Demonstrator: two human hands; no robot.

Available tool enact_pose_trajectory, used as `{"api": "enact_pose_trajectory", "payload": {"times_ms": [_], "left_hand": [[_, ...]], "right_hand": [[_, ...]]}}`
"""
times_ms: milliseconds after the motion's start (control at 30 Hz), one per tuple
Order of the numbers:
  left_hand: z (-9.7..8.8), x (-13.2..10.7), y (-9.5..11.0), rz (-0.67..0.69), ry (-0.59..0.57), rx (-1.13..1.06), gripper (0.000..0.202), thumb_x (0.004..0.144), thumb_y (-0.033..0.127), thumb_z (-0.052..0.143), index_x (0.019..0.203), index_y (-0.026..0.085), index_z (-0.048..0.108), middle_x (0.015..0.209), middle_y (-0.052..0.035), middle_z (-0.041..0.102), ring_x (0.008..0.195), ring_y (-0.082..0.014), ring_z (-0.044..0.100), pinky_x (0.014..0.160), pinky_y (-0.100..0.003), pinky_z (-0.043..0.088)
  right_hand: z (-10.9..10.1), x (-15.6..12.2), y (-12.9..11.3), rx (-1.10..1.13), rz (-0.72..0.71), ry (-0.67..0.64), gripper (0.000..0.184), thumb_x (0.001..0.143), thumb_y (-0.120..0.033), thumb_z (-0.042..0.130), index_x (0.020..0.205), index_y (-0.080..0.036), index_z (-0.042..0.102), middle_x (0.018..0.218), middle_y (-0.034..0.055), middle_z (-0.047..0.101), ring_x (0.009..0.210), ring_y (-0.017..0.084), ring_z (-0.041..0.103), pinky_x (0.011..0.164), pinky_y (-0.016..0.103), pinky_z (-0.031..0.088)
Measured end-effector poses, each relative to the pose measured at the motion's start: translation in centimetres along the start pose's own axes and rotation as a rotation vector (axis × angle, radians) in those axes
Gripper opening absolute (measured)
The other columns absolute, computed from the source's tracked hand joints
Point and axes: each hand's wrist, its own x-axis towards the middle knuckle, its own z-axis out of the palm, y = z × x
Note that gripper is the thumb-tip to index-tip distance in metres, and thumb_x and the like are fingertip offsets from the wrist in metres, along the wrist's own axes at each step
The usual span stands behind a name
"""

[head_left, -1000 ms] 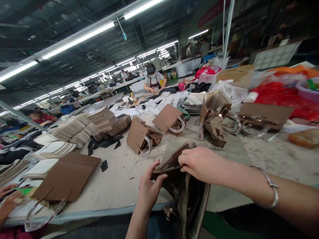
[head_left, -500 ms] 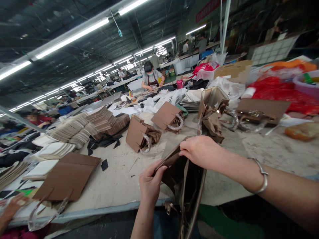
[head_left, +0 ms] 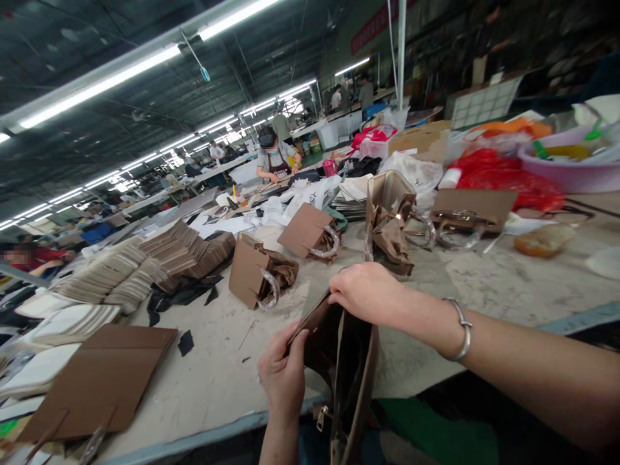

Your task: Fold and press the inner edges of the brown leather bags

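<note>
Between my hands is a brown handbag (head_left: 356, 387), its mouth open toward me and its dark lining showing. My left hand (head_left: 285, 365) pinches the bag's left rim, thumb inside and fingers behind the panel. Farther along the same rim, my right hand (head_left: 365, 294) is closed on the edge near the corner; its fingertips are partly hidden. A zipper pull (head_left: 321, 418) hangs at the near end of the bag. The bag's lower part drops past the table's front edge, out of view.
Brown bags with plastic-wrapped handles (head_left: 249, 271) stand beyond my hands. A flat brown bag (head_left: 104, 374) lies at the left, near stacked panels (head_left: 181, 248). A pink basin (head_left: 571, 165) sits at the far right. A co-worker (head_left: 276, 158) works across the table.
The view has swung to the right, so the table things appear farther left. Both hands keep their hold on the bag's rim. The co-worker's hand at the lower left has left the view.
</note>
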Motion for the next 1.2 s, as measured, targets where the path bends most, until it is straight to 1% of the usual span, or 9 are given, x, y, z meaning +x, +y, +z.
{"api": "enact_pose_trajectory", "payload": {"times_ms": [333,633,733,800,867,933,1033,1133,1200], "left_hand": [[0.1,-0.3,0.5,0.014,-0.040,-0.012,0.017,0.079,0.030,0.062,0.090,0.020,0.071,0.094,-0.0040,0.071,0.089,-0.0190,0.065,0.083,-0.030,0.051],[-0.2,-0.2,0.6,0.017,-0.096,-0.034,0.016,0.079,0.030,0.062,0.088,0.019,0.069,0.092,-0.0038,0.070,0.088,-0.0181,0.063,0.081,-0.028,0.050],[-0.5,0.5,1.2,-0.008,-0.154,-0.008,0.017,0.080,0.032,0.061,0.086,0.018,0.068,0.085,-0.0031,0.069,0.080,-0.0166,0.062,0.073,-0.026,0.049],[-0.8,1.0,1.7,-0.025,-0.213,0.050,0.022,0.078,0.034,0.062,0.091,0.018,0.067,0.081,-0.0024,0.068,0.073,-0.0154,0.061,0.068,-0.025,0.049],[-0.8,1.4,2.0,-0.014,-0.276,0.088,0.031,0.075,0.036,0.066,0.100,0.019,0.066,0.086,-0.0030,0.068,0.073,-0.0156,0.061,0.068,-0.025,0.049],[-0.6,1.6,2.2,0.022,-0.310,0.085,0.029,0.076,0.036,0.066,0.099,0.020,0.069,0.090,-0.0041,0.068,0.078,-0.0167,0.062,0.070,-0.026,0.049],[0.0,1.2,1.9,0.059,-0.269,0.044,0.019,0.081,0.033,0.059,0.086,0.019,0.072,0.090,-0.0052,0.068,0.085,-0.0183,0.062,0.076,-0.027,0.050],[0.6,0.7,1.6,0.074,-0.197,0.032,0.018,0.082,0.031,0.058,0.087,0.019,0.072,0.093,-0.0056,0.068,0.089,-0.0194,0.062,0.081,-0.029,0.049],[0.9,0.4,1.5,0.092,-0.158,0.040,0.018,0.082,0.030,0.058,0.086,0.019,0.071,0.090,-0.0059,0.069,0.087,-0.0194,0.063,0.079,-0.029,0.050]], "right_hand": [[-0.5,0.3,-0.1,-0.018,0.019,-0.060,0.022,0.082,-0.036,0.055,0.076,-0.020,0.069,0.073,0.0063,0.070,0.072,0.023,0.066,0.059,0.028,0.046],[-0.4,0.1,-0.1,-0.012,0.011,-0.026,0.022,0.082,-0.033,0.053,0.074,-0.019,0.068,0.074,0.0070,0.070,0.071,0.022,0.065,0.059,0.027,0.045],[-0.4,0.3,-0.1,-0.005,0.028,-0.050,0.023,0.082,-0.035,0.053,0.075,-0.019,0.068,0.075,0.0077,0.070,0.072,0.022,0.065,0.061,0.027,0.045],[-0.4,0.4,-0.1,-0.006,0.038,-0.065,0.024,0.082,-0.036,0.053,0.076,-0.019,0.068,0.075,0.0072,0.070,0.072,0.022,0.065,0.061,0.028,0.046],[-0.4,0.4,-0.1,-0.011,0.036,-0.061,0.023,0.083,-0.036,0.053,0.076,-0.020,0.068,0.076,0.0062,0.070,0.072,0.023,0.065,0.061,0.029,0.046],[-0.3,0.4,-0.1,-0.012,0.032,-0.046,0.022,0.083,-0.036,0.054,0.077,-0.021,0.067,0.077,0.0055,0.071,0.073,0.023,0.065,0.061,0.029,0.046],[-0.3,0.3,-0.1,-0.012,0.031,-0.029,0.022,0.082,-0.037,0.055,0.076,-0.020,0.067,0.077,0.0058,0.071,0.074,0.023,0.066,0.061,0.028,0.046],[-0.5,0.2,-0.1,-0.014,0.026,-0.041,0.022,0.082,-0.038,0.055,0.077,-0.020,0.068,0.076,0.0060,0.070,0.074,0.022,0.066,0.062,0.028,0.046],[-0.6,0.1,0.0,-0.022,0.026,-0.054,0.022,0.083,-0.038,0.054,0.077,-0.020,0.068,0.076,0.0058,0.071,0.073,0.022,0.065,0.062,0.028,0.046]]}}
